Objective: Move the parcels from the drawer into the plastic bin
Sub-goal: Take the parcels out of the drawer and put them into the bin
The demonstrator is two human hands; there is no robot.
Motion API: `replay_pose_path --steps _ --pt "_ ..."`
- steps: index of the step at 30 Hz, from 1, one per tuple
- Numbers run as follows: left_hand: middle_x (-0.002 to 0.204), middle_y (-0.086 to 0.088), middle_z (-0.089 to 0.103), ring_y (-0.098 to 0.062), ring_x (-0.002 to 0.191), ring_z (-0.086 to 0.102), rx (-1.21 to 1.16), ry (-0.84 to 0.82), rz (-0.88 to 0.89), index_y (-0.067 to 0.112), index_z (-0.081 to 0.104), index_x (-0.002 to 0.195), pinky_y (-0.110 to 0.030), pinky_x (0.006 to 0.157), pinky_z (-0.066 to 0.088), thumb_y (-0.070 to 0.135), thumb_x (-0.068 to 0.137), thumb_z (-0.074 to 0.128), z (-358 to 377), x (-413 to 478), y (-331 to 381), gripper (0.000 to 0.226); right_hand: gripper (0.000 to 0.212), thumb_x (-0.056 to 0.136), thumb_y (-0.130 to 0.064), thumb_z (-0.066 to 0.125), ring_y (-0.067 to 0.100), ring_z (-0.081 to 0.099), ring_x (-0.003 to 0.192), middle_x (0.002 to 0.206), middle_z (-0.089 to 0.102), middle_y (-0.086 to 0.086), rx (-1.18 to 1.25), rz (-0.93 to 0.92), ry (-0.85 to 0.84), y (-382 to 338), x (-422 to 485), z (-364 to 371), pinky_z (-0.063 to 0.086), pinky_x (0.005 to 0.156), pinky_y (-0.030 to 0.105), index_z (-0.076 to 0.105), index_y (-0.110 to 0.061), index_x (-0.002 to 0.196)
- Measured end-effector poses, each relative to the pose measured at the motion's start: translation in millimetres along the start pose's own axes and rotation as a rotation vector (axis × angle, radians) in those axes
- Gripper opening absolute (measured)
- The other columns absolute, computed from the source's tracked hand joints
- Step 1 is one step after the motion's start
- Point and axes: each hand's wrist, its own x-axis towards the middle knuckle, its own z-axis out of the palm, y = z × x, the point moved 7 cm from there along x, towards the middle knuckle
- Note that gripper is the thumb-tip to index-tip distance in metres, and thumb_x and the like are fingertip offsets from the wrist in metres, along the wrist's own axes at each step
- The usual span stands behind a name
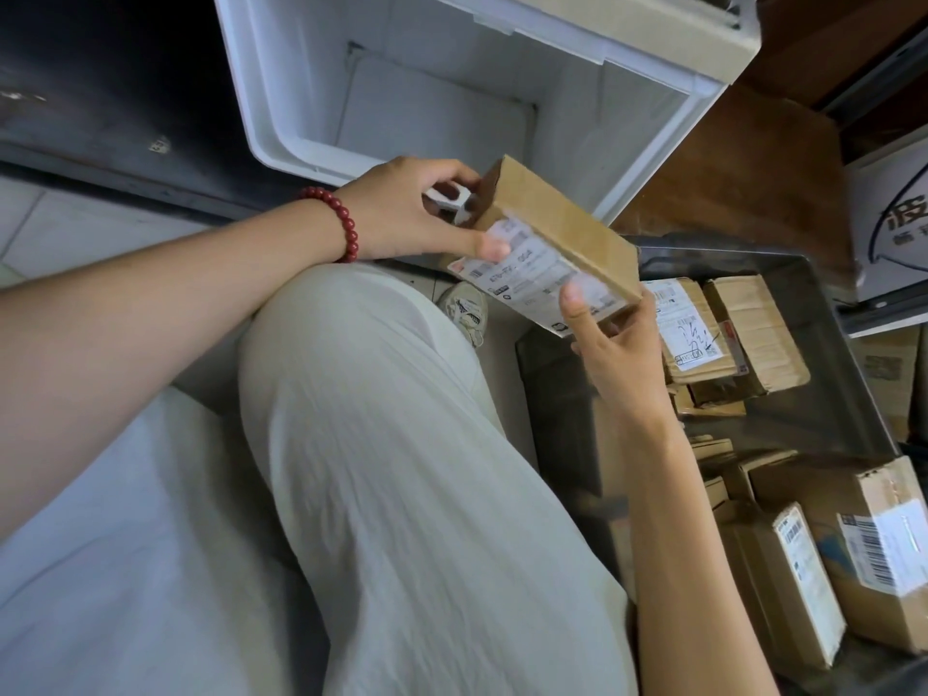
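I hold a brown cardboard parcel (562, 228) with a white shipping label in both hands, between the drawer and the bin. My left hand (401, 213), with a red bead bracelet on its wrist, grips the parcel's left end and also has a small white object (447, 200) in its fingers. My right hand (612, 354) holds the parcel's lower right corner. The white plastic drawer (281, 67) stands pulled out at the top, and its visible inside looks bare. At the right, the dark grey plastic bin (833, 374) contains several labelled parcels (743, 329).
My bent knee in pale trousers (401, 444) fills the middle, with a shoe (464, 308) beyond it under the parcel. A brown wooden surface (753, 158) lies behind the bin. A white printed box (894, 218) sits at the right edge, a dark cabinet (100, 92) at upper left.
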Motion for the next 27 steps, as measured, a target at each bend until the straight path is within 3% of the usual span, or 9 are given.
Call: replay_pose_path --steps 3,6,9,12,15,20,25,27 --pt "0.117 0.016 0.062 -0.005 0.105 0.059 -0.037 0.051 -0.002 0.035 0.059 0.118 -0.028 0.091 0.047 0.073 0.066 0.060 -4 2 5 0.065 0.083 0.071 -0.037 0.074 0.010 0.057 0.120 0.132 0.059 0.000 0.032 0.018 -0.048 0 3 3 0.050 0.099 0.029 0.038 -0.011 0.140" --pt "0.112 0.015 0.065 -0.004 0.104 0.061 -0.129 0.058 0.030 0.038 0.051 0.125 -0.027 0.091 0.050 0.071 0.066 0.060 -4 3 8 0.068 0.087 0.068 -0.038 0.077 0.011 0.059 0.119 0.131 0.061 0.001 0.107 0.056 -0.049 4 4 6 0.050 0.101 0.038 0.039 -0.010 0.141" --pt "0.104 0.024 0.062 0.000 0.105 0.058 -0.093 0.051 0.098 0.044 0.030 0.139 -0.017 0.084 0.048 0.069 0.068 0.061 -2 1 18 0.081 0.094 0.063 -0.046 0.079 0.005 0.063 0.110 0.124 0.063 -0.008 0.136 0.083 -0.001 7 2 10 0.054 0.095 0.034 0.035 -0.016 0.141" --pt "0.102 0.023 0.064 0.005 0.094 0.061 -0.060 0.077 0.125 0.042 0.031 0.139 -0.007 0.069 0.050 0.063 0.076 0.063 -4 4 24 0.074 0.092 0.062 -0.050 0.079 0.001 0.066 0.101 0.117 0.063 -0.012 0.195 0.112 0.035 7 0 11 0.059 0.083 0.031 0.031 -0.026 0.138" --pt "0.102 0.019 0.066 0.002 0.090 0.064 -0.039 0.097 0.149 0.040 0.034 0.137 -0.012 0.068 0.054 0.059 0.078 0.065 -6 8 30 0.070 0.084 0.056 -0.050 0.082 -0.001 0.068 0.093 0.113 0.065 -0.012 0.253 0.117 0.065 6 3 6 0.060 0.071 0.030 0.038 -0.036 0.126" --pt "0.106 0.019 0.066 -0.005 0.093 0.065 -0.024 0.113 0.153 0.045 0.035 0.134 -0.032 0.083 0.055 0.064 0.076 0.063 -3 15 39 0.067 0.075 0.054 -0.050 0.086 0.000 0.070 0.089 0.108 0.067 -0.012 0.332 0.117 0.105 -1 7 -3 0.059 0.063 0.027 0.041 -0.042 0.114" --pt "0.101 0.022 0.065 -0.001 0.092 0.063 -0.006 -0.001 0.128 0.048 0.036 0.126 -0.021 0.077 0.052 0.062 0.073 0.065 18 27 57 0.062 0.061 0.064 -0.039 0.088 0.000 0.070 0.084 0.097 0.070 -0.015 0.382 0.124 0.168 15 1 -28 0.057 0.059 0.024 0.043 -0.048 0.105" --pt "0.098 0.021 0.065 -0.004 0.089 0.063 0.064 -0.053 0.145 0.047 0.037 0.125 -0.024 0.077 0.053 0.064 0.071 0.065 32 36 77 0.063 0.065 0.061 -0.042 0.088 0.002 0.070 0.086 0.102 0.069 -0.012 0.410 0.160 0.194 22 -6 -44 0.059 0.063 0.027 0.043 -0.049 0.107"
